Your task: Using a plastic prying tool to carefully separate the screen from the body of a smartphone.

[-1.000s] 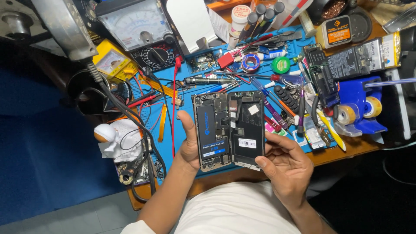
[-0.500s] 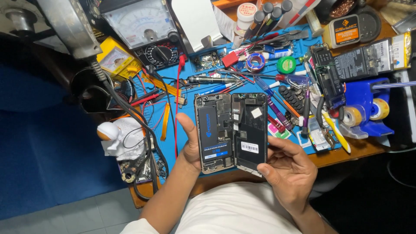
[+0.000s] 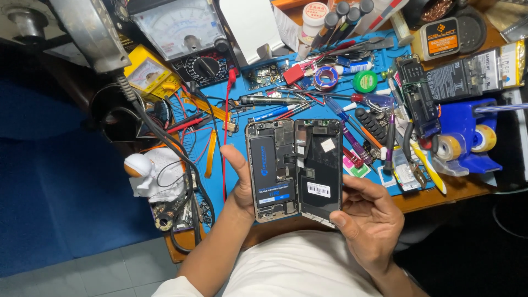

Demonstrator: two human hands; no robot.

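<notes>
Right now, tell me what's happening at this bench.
A person holds an opened smartphone over a cluttered blue work mat. The left hand grips the phone body, its battery and boards exposed. The right hand supports the screen half, folded open beside the body like a book. Around them lie screwdrivers, tweezers, red probe leads, an analog multimeter and a blue tape dispenser.

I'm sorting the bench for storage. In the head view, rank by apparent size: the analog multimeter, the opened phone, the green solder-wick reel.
1. Analog multimeter, though partly cut off and apparently nearer the camera.
2. Opened phone, close behind it.
3. Green reel, plainly smallest.
</notes>
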